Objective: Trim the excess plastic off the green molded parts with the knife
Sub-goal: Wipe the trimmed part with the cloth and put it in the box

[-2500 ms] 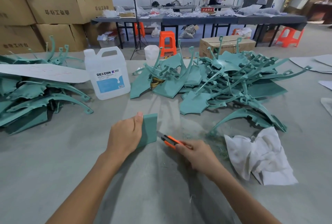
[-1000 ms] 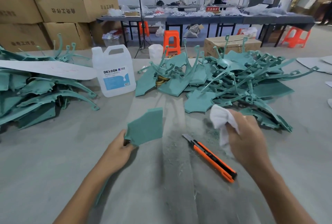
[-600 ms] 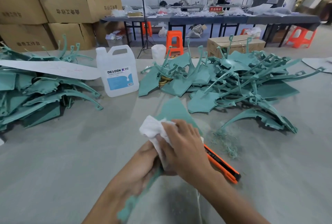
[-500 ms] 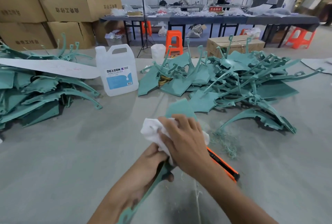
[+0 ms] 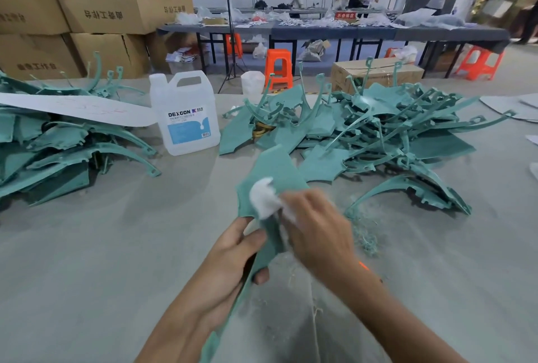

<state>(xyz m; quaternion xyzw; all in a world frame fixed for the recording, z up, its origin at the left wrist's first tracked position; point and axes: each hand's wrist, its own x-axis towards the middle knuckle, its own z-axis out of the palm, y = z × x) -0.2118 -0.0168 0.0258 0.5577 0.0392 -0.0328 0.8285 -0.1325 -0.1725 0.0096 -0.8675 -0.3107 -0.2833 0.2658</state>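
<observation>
Raised higher since: flat green molded plastic part [image 5: 273,170], stem inside curled grip of left hand [image 5: 233,249], panel above; right hand [image 5: 317,228] grip pinches crumpled white cloth [image 5: 263,196].

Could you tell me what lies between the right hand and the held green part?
Head view: a crumpled white cloth, which the right hand holds against the green moulded plastic part.

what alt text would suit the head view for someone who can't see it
The left hand grips a green part while the right hand presses a white cloth to it. Heaps of green parts and a white jug lie behind on the grey table.
</observation>
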